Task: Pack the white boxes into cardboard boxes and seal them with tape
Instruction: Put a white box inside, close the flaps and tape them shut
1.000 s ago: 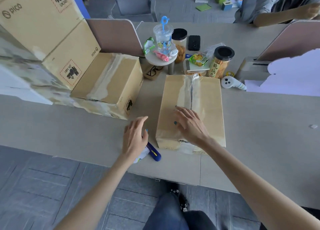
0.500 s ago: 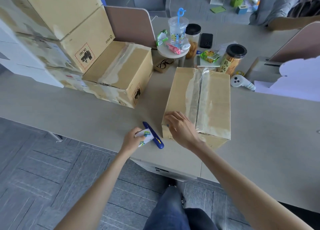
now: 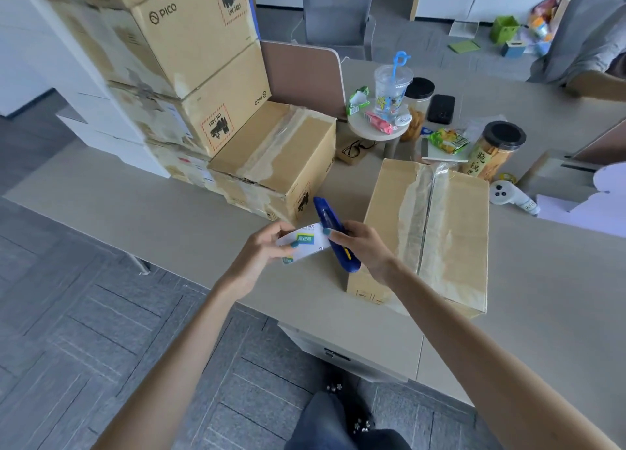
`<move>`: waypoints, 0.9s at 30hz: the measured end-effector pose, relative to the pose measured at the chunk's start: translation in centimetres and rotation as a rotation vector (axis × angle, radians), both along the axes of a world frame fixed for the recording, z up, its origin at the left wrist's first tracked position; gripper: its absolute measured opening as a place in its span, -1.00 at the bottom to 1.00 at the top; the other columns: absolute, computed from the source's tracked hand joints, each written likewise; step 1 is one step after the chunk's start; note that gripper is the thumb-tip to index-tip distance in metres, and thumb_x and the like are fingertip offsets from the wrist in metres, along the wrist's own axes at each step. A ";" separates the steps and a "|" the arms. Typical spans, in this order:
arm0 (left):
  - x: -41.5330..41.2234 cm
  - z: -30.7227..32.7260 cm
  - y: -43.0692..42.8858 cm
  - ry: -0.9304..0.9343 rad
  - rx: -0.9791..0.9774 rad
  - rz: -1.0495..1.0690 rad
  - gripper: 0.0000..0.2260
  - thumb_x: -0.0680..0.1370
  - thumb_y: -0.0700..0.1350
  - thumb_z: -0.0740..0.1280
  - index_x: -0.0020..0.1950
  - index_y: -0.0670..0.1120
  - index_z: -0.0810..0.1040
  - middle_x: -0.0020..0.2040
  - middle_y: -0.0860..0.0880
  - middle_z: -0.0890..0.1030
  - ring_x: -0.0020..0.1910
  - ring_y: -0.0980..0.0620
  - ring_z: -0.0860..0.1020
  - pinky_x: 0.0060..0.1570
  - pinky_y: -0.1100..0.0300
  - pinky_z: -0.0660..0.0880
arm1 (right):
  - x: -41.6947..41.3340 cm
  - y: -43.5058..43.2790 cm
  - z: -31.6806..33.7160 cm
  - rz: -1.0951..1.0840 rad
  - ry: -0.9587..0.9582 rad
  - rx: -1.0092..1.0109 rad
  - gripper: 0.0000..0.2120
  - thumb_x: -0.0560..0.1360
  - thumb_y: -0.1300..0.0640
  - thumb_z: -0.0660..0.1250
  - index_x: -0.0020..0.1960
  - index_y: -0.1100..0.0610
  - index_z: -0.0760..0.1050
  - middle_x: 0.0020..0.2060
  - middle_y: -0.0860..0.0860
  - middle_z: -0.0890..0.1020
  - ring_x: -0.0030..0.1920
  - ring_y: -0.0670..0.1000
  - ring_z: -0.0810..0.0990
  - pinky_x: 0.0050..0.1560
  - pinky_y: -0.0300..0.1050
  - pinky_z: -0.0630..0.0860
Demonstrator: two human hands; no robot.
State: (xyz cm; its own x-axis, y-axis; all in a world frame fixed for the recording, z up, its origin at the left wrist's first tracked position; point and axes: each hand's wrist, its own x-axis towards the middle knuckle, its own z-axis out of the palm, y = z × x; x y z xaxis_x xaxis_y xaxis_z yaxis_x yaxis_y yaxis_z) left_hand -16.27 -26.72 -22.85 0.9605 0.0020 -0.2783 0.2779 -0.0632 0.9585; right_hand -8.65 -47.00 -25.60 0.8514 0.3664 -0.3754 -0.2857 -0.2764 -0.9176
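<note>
A taped cardboard box (image 3: pixel 457 232) lies flat on the desk (image 3: pixel 135 212) in front of me, clear tape running along its top seam. My left hand (image 3: pixel 261 256) pinches a white label with green print (image 3: pixel 305 243). My right hand (image 3: pixel 362 246) grips a blue utility knife (image 3: pixel 330 226) just left of that box, its tip pointing away from me. A second taped cardboard box (image 3: pixel 281 158) sits to the left. No white boxes are visible.
A stack of PICO cartons (image 3: pixel 189 60) rises at the far left. Behind the boxes stand a plastic cup (image 3: pixel 393 87), snack jars (image 3: pixel 494 151), a phone (image 3: pixel 440 109), glasses (image 3: pixel 355 148) and a white controller (image 3: pixel 508 195). Another person's arm (image 3: pixel 596 83) rests at the far right.
My left hand lifted the label and knife off the desk. My right hand left the box top and took hold of the blue knife. The view shifted left.
</note>
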 end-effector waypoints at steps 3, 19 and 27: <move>1.3 0.7 0.3 -0.032 0.009 -0.076 -0.84 0.39 -0.17 0.38 -0.05 -0.08 0.55 -0.11 -0.02 0.58 -0.12 0.06 0.49 -0.14 0.22 0.35 | 1.0 -0.3 0.3 -0.058 -0.004 0.062 -0.76 0.54 0.15 0.39 0.06 0.34 0.54 -0.26 0.08 0.54 -0.28 -0.02 0.48 -0.23 -0.22 0.37; 10.3 0.1 -5.7 -0.281 0.993 -0.140 -0.70 0.47 0.18 0.41 -0.19 -0.03 0.46 -0.40 0.05 0.51 -0.36 0.07 0.47 -0.30 0.16 0.35 | 6.2 -9.9 2.0 -0.357 -0.325 -0.168 -0.92 0.58 0.28 0.30 -0.04 0.32 0.46 -0.28 0.14 0.54 -0.42 0.03 0.56 -0.38 -0.18 0.52; 14.7 0.5 -11.6 -0.274 0.758 -0.177 -0.63 0.45 0.28 0.33 -0.22 -0.01 0.42 -0.36 -0.01 0.53 -0.36 -0.07 0.51 -0.38 0.11 0.33 | 12.3 -16.3 1.1 -0.363 -0.376 -0.335 -0.86 0.56 0.21 0.33 -0.05 0.30 0.45 -0.25 0.21 0.60 -0.32 0.15 0.55 -0.24 0.09 0.52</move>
